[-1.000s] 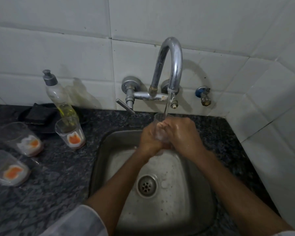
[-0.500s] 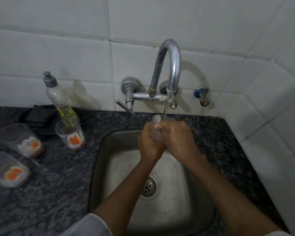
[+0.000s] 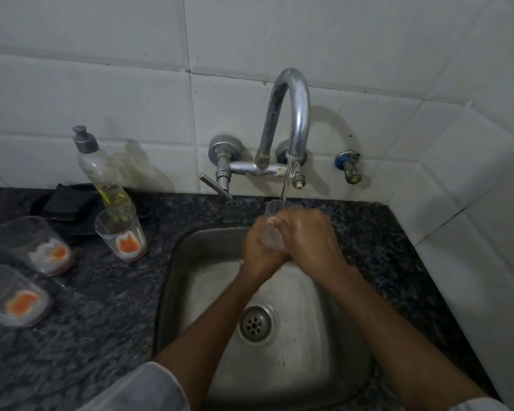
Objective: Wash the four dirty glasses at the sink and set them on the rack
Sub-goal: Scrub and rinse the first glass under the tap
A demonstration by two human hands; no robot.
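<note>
1 clear glass (image 3: pixel 275 229) was held at the centre of the frame, directly under the running tap (image 3: pixel 291 120), above the sink (image 3: pixel 318 336). Left hand (image 3: pixel 257 247) and right hand (image 3: pixel 309 238) both curled their fingers round it, with the rim upward to catch the stream. 3 dirty glasses (image 3: pixel 122 235) with orange residue stood on the dark counter (image 3: pixel 101 321) at the left of the frame, near a soap bottle (image 3: pixel 101 173). By judgement, the step in hand was rinsing glass 1 of 4. The next move would call for emptying it and carrying it to the rack, which no part of the frame showed.
</note>
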